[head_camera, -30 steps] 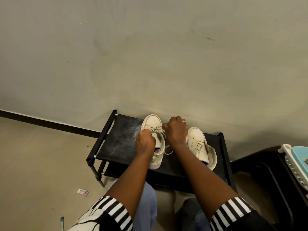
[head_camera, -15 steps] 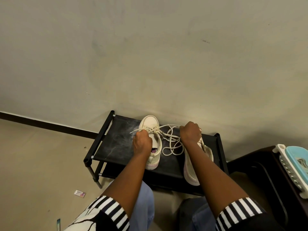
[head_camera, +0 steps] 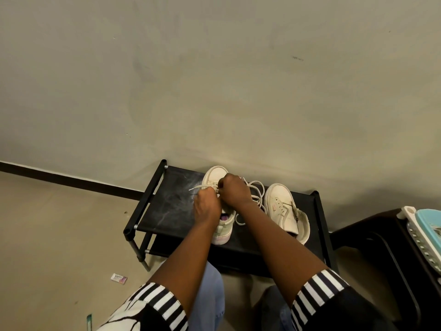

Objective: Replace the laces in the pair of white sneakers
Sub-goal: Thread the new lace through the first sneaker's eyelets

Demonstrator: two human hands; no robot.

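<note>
While both white sneakers sit on the top shelf of the black shoe rack (head_camera: 171,206) by the wall, the work is on the left one. A loose end of the lace (head_camera: 196,187) pokes out past the left hand (head_camera: 206,206), whose fingers are curled round the lace at the eyelets of the left sneaker (head_camera: 214,174). Close against it, the right hand (head_camera: 235,192) curls over the same shoe's front and seems to pinch the lace too, though its fingertips are hidden. Slack loops trail toward the right sneaker (head_camera: 284,211), which lies apart. The step looks like working the lace through the front eyelets. Next, one hand should probably steady the shoe while the other draws the slack without snagging.
</note>
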